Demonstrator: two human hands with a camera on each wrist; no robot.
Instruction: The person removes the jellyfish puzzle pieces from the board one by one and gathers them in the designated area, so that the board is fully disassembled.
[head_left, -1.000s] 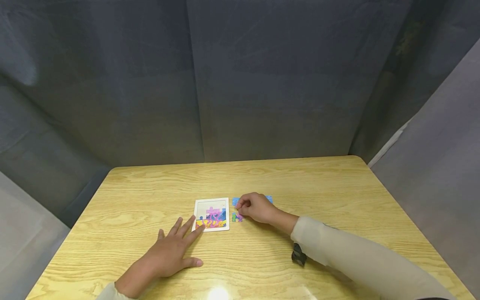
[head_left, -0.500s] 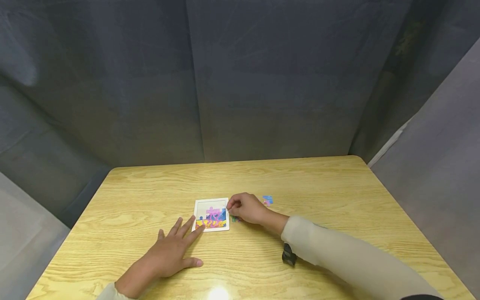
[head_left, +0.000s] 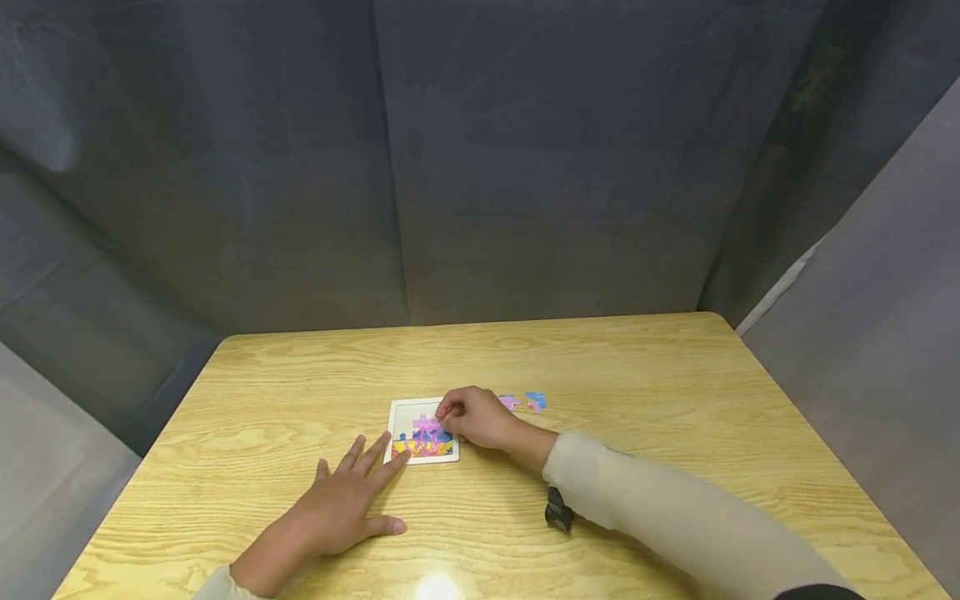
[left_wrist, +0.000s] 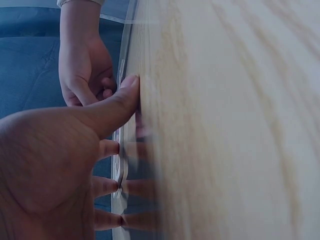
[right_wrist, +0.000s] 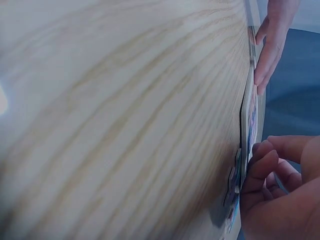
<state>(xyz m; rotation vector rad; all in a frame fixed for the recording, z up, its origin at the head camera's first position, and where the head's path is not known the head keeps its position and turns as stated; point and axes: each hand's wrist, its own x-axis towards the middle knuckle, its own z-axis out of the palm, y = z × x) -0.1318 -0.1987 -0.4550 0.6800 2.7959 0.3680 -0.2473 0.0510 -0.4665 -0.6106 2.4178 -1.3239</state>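
Observation:
A small jigsaw tray [head_left: 435, 460] with a white rim lies on the table, its lower part filled with pink, blue and yellow pieces. Several fingers of my left hand [head_left: 337, 508] rest on the tray's lower left corner, spread and fairly straight; the thumb lies apart. Over the tray's right side, my right hand [head_left: 483, 419] pinches a puzzle piece between thumb and forefinger, with the fingers hiding most of it. In the right wrist view, the bent fingers [right_wrist: 262, 162] of that hand are close above the tray.
Loose blue-and-pink puzzle pieces [head_left: 536, 402] lie right of the tray, partly behind the right hand. More loose pieces [right_wrist: 232, 177] show beside the tray in the right wrist view. Dark cloth [head_left: 480, 167] hangs behind the wooden table [head_left: 637, 367].
My right hand has moved left from the loose pieces to over the tray, pinching a piece. Loose pieces at the right have come into sight. The left hand has stayed put.

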